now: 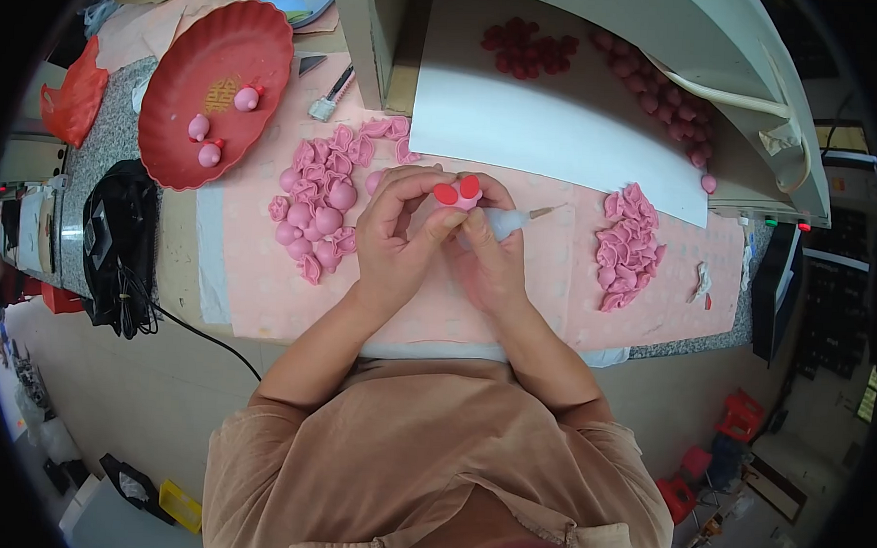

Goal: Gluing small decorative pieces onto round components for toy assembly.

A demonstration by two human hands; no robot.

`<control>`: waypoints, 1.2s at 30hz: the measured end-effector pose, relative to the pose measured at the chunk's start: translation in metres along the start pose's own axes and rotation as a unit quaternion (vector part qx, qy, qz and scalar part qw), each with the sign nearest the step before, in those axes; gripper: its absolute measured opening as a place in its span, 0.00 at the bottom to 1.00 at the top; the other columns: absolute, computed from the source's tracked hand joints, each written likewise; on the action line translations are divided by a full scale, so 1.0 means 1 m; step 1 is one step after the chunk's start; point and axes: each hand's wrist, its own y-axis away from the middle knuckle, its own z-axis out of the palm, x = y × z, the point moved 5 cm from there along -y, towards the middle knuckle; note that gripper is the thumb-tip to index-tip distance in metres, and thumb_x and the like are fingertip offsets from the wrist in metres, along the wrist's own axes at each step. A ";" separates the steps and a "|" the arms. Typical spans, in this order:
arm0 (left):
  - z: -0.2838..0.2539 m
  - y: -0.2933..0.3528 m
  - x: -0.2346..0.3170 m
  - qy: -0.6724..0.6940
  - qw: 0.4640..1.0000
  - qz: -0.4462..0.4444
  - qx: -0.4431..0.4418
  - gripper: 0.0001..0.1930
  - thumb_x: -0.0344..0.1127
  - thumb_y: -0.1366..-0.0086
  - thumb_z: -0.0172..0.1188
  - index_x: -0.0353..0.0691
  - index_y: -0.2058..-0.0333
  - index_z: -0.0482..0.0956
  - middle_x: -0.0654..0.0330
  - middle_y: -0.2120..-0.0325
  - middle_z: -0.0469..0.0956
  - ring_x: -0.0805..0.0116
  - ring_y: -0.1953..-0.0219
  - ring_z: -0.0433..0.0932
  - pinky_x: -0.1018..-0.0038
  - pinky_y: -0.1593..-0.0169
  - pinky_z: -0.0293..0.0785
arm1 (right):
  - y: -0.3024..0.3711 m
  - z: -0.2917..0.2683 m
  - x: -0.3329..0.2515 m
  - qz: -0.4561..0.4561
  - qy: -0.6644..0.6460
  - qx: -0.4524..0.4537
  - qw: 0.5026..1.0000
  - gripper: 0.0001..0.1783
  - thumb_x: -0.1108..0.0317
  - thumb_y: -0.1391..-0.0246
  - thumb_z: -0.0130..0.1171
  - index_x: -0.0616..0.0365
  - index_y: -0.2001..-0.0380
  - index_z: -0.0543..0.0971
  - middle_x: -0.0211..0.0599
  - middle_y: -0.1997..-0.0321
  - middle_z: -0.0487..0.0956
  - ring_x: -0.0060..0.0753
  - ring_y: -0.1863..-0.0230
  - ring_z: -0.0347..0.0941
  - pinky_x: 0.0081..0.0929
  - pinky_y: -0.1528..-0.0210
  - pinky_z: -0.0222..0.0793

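The left thumb and fingers (pixel 430 237) pinch a small pink piece (pixel 456 203) that bears two red ovals (pixel 470 186) side by side on its upper side. The right hand (pixel 497 266) closes in from the other side, its thumb up against the piece, and its curled fingers also grasp a translucent bottle (pixel 505 222), whose thin tip (pixel 547 211) points off to the right. The piece is thus held up between both hands, above the pink cloth (pixel 524 320) on the table. Just left of the hands, a heap of pink ruffles (pixel 310 163) and round balls (pixel 341 195) lies on the cloth; a second ruffled heap (pixel 630 247) sits well apart on the right. Beyond the hands is a white sheet (pixel 521 132), with a red cluster (pixel 527 47) at its far side and a row of darker pink balls (pixel 662 96) along its right. At the far left, a scalloped red dish (pixel 175 86) holds three pink balls with red parts, near a brush (pixel 331 96).
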 end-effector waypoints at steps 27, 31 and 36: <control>-0.002 -0.003 -0.004 0.028 0.999 -0.042 -0.007 0.16 0.23 0.43 0.63 0.33 0.55 0.76 0.59 0.55 0.71 0.70 0.51 0.73 0.76 0.49 0.71 | -0.003 0.003 0.013 0.116 -0.196 0.036 0.973 0.20 0.61 0.41 0.57 0.50 0.48 0.68 0.27 0.53 0.72 0.22 0.53 0.67 0.23 0.54 0.64; 0.005 -0.009 -0.013 0.101 0.982 -0.154 -0.030 0.16 0.26 0.39 0.60 0.34 0.51 0.74 0.60 0.55 0.73 0.71 0.52 0.73 0.77 0.50 0.71 | -0.010 -0.009 0.003 0.027 -0.067 0.088 0.993 0.19 0.71 0.44 0.59 0.55 0.49 0.70 0.30 0.55 0.74 0.22 0.57 0.70 0.22 0.58 0.68; 0.008 -0.006 -0.029 0.268 0.940 -0.202 -0.052 0.19 0.33 0.34 0.55 0.37 0.45 0.69 0.62 0.52 0.74 0.74 0.55 0.73 0.77 0.53 0.70 | -0.008 -0.010 -0.009 -0.009 0.039 0.088 0.995 0.20 0.76 0.46 0.60 0.59 0.49 0.73 0.31 0.55 0.73 0.22 0.57 0.70 0.21 0.57 0.69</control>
